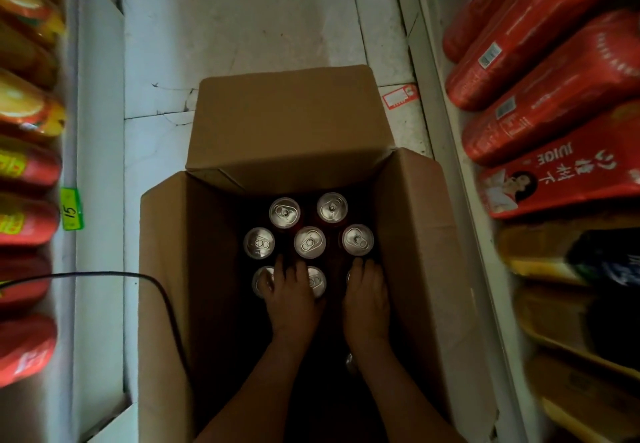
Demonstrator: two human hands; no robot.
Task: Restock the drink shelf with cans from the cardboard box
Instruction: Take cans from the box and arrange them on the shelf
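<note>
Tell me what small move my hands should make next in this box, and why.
Probably close each grip round a near-row can and lift it out. The left hand and right hand lie over that row inside the cardboard box, with no can raised yet.

Dim scene, deep shadow inside cardboard box, blurred, warped edges
</note>
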